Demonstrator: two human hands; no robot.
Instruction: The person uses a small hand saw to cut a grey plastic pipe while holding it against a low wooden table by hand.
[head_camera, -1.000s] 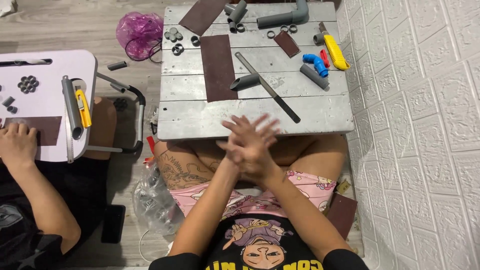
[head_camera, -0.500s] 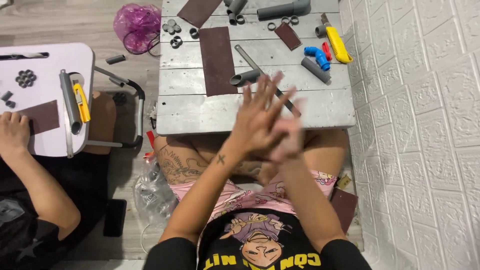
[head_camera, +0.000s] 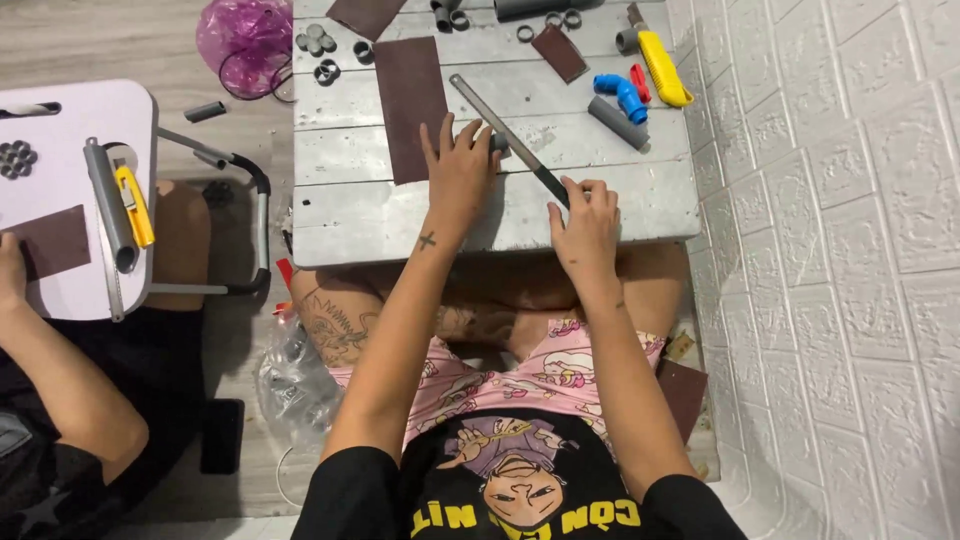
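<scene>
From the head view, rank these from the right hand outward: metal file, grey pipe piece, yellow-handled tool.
From the right hand:
1. Metal file, under its fingertips, running up-left.
2. Grey pipe piece, above, slightly right.
3. Yellow-handled tool, far corner by the wall.

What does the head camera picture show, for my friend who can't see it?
A person sits at a low grey wooden table, left hand on a short grey pipe piece, right hand at the near end of a long metal file. Brown sandpaper, pipe rings and a yellow tool lie farther back. Another person's arm is at the left.
</scene>
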